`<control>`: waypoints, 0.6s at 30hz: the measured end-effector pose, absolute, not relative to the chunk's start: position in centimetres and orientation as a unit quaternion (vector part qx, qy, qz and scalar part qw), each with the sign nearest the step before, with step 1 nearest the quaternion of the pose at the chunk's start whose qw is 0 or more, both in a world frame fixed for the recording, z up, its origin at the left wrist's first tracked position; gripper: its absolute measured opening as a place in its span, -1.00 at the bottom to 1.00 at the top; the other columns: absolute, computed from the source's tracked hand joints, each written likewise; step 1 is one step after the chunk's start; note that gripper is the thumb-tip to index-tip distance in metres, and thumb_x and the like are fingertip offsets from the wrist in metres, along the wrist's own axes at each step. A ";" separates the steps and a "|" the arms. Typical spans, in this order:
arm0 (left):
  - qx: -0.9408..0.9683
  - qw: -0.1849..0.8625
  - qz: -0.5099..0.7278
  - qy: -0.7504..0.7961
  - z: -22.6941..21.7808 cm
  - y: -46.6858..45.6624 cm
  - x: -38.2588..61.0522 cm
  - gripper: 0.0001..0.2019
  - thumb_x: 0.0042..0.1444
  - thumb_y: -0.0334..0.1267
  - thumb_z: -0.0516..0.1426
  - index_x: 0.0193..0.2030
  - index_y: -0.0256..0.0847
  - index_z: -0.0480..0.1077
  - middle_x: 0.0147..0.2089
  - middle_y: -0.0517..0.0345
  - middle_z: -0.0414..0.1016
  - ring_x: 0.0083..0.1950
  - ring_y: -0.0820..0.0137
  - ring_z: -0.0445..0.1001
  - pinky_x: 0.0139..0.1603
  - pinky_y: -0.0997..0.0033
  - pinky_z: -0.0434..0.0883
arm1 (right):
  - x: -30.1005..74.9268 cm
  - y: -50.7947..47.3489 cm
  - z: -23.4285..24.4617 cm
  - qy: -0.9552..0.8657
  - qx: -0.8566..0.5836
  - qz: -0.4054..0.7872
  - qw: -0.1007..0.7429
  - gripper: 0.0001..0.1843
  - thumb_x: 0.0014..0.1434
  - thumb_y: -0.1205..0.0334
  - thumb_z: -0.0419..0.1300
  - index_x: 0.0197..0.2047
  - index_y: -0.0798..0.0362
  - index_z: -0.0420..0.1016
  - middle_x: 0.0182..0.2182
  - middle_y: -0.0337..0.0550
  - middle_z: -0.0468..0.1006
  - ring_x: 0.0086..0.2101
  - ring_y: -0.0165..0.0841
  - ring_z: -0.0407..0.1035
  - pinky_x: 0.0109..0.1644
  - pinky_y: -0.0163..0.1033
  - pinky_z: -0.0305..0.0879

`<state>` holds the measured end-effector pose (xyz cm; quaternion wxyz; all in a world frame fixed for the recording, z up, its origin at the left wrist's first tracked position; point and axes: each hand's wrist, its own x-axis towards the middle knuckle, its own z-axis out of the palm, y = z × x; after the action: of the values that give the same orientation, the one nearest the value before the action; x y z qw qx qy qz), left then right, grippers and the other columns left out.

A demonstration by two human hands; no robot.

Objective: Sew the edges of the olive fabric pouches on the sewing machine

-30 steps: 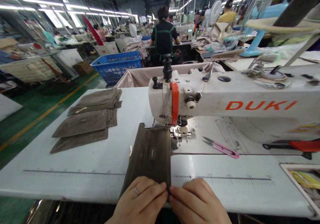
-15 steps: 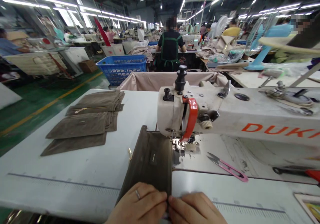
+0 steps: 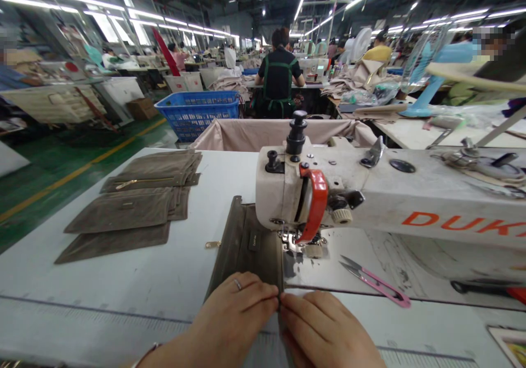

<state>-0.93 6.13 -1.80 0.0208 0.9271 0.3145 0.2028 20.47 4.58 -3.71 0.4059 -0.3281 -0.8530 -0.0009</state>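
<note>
A dark olive-brown fabric pouch [image 3: 246, 255] lies on the sewing table, its right edge under the presser foot [image 3: 292, 241] of a white sewing machine [image 3: 283, 187]. A small label and a gold zipper pull [image 3: 213, 244] show on it. My left hand [image 3: 238, 313], with a ring, lies over the near end of the pouch, fingertips pinching its right edge. My right hand [image 3: 324, 324] grips the same edge from the other side, fingertips close to the left ones. Both hands are closed; the cloth between the fingers is mostly hidden.
Thread snips [image 3: 376, 283] with pink handles lie right of the needle. Several similar pouches [image 3: 135, 192] are stacked at the left of the table. Behind the machine stand a cloth-lined bin [image 3: 255, 132] and a blue basket [image 3: 197, 110]. A co-worker [image 3: 280, 74] sits further back.
Both hands have moved forward, away from me, along with the pouch, which has slid further under the machine. Its zipper pull now lies flatter, pointing left.
</note>
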 end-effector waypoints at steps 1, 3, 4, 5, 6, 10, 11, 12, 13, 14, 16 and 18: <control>0.928 0.031 0.205 0.311 -1.5 6.3 -0.8 -0.74 0.31 -0.39 -0.01 0.03 -0.20 0.43 -0.03 0.07 0.56 -0.05 0.33 0.49 0.02 0.32 0.46 | 20.5 4.7 -3.7 -0.855 -0.328 0.007 0.401 -0.72 0.31 0.43 0.01 -0.10 0.09 0.53 -0.17 -0.11 0.62 -0.33 -0.32 0.42 -0.26 -0.23 0.41; 0.929 0.053 0.217 0.296 -0.9 6.7 -0.6 -0.74 0.31 -0.45 -0.04 0.02 -0.27 0.41 -0.04 0.06 0.56 -0.04 0.35 0.48 0.04 0.32 0.43 | 20.6 5.0 -3.3 -0.869 -0.324 0.024 0.373 -0.74 0.28 0.43 0.04 -0.09 0.08 0.53 -0.17 -0.10 0.62 -0.31 -0.31 0.42 -0.25 -0.23 0.42; 0.927 0.060 0.225 0.293 -0.5 6.8 -0.5 -0.74 0.32 -0.47 -0.05 0.00 -0.29 0.41 -0.05 0.06 0.56 -0.05 0.37 0.48 0.05 0.32 0.42 | 20.7 5.1 -3.0 -0.876 -0.324 0.032 0.357 -0.75 0.27 0.43 0.06 -0.08 0.08 0.52 -0.16 -0.10 0.61 -0.30 -0.30 0.43 -0.24 -0.23 0.43; 0.926 0.062 0.232 0.292 -0.2 7.0 -0.4 -0.74 0.33 -0.48 -0.06 -0.01 -0.30 0.42 -0.06 0.08 0.56 -0.06 0.38 0.47 0.05 0.33 0.41 | 20.8 5.1 -2.6 -0.881 -0.325 0.040 0.342 -0.76 0.25 0.44 0.08 -0.08 0.09 0.52 -0.16 -0.09 0.61 -0.29 -0.30 0.43 -0.23 -0.23 0.44; 0.924 0.062 0.237 0.292 0.1 7.1 -0.3 -0.73 0.34 -0.48 -0.08 -0.02 -0.30 0.42 -0.06 0.09 0.56 -0.06 0.38 0.47 0.06 0.34 0.40 | 20.9 5.2 -2.1 -0.884 -0.327 0.049 0.329 -0.76 0.23 0.45 0.10 -0.08 0.10 0.51 -0.15 -0.09 0.60 -0.28 -0.29 0.43 -0.22 -0.22 0.44; 0.922 0.066 0.241 0.296 0.6 8.0 -0.2 -0.76 0.37 -0.45 -0.05 -0.06 -0.29 0.43 -0.08 0.12 0.57 -0.07 0.41 0.48 0.04 0.37 0.40 | 21.0 5.6 -0.5 -0.886 -0.344 0.090 0.298 -0.73 0.19 0.47 0.12 -0.05 0.11 0.49 -0.13 -0.09 0.58 -0.26 -0.24 0.41 -0.21 -0.17 0.46; 0.922 0.065 0.240 0.295 0.6 8.3 -0.2 -0.77 0.37 -0.44 -0.05 -0.07 -0.30 0.44 -0.08 0.12 0.57 -0.07 0.41 0.48 0.05 0.37 0.40 | 21.0 5.8 -0.3 -0.886 -0.348 0.100 0.291 -0.73 0.19 0.47 0.12 -0.05 0.10 0.49 -0.12 -0.09 0.58 -0.26 -0.23 0.41 -0.20 -0.16 0.46; 0.923 0.062 0.240 0.296 0.6 8.6 -0.1 -0.77 0.37 -0.44 -0.04 -0.08 -0.30 0.44 -0.09 0.12 0.57 -0.07 0.41 0.48 0.05 0.37 0.40 | 21.0 6.0 -0.1 -0.884 -0.353 0.107 0.285 -0.74 0.20 0.46 0.12 -0.05 0.09 0.49 -0.12 -0.09 0.57 -0.25 -0.23 0.40 -0.19 -0.14 0.46; 0.923 0.058 0.239 0.297 0.5 8.9 -0.1 -0.77 0.37 -0.45 -0.04 -0.10 -0.29 0.45 -0.10 0.12 0.57 -0.07 0.41 0.48 0.06 0.37 0.40 | 21.0 6.3 0.0 -0.884 -0.357 0.114 0.279 -0.74 0.21 0.45 0.12 -0.05 0.09 0.48 -0.11 -0.08 0.56 -0.23 -0.22 0.40 -0.17 -0.13 0.46; 0.922 0.052 0.239 0.300 0.4 9.3 0.0 -0.77 0.36 -0.45 -0.04 -0.11 -0.29 0.45 -0.11 0.12 0.58 -0.07 0.40 0.49 0.06 0.37 0.41 | 21.0 6.6 0.1 -0.884 -0.359 0.120 0.274 -0.74 0.22 0.44 0.11 -0.04 0.09 0.47 -0.10 -0.08 0.56 -0.22 -0.21 0.40 -0.15 -0.11 0.46; 0.920 0.048 0.238 0.306 0.2 10.0 0.0 -0.76 0.36 -0.44 -0.03 -0.12 -0.27 0.47 -0.10 0.12 0.58 -0.08 0.40 0.50 0.05 0.37 0.42 | 21.0 7.1 0.2 -0.885 -0.363 0.129 0.261 -0.74 0.23 0.43 0.11 -0.03 0.07 0.46 -0.09 -0.09 0.54 -0.18 -0.20 0.39 -0.10 -0.08 0.45; 0.920 0.046 0.235 0.309 -0.1 10.7 -0.1 -0.78 0.35 -0.44 -0.01 -0.14 -0.26 0.47 -0.09 0.12 0.58 -0.07 0.40 0.50 0.06 0.37 0.42 | 21.0 7.8 0.3 -0.887 -0.370 0.129 0.244 -0.74 0.22 0.43 0.12 -0.03 0.06 0.46 -0.10 -0.10 0.53 -0.16 -0.18 0.38 -0.06 -0.05 0.43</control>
<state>-0.06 10.70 -0.09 0.0459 0.9204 0.3088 0.2352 21.02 7.76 0.25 0.2444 -0.3699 -0.8870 0.1287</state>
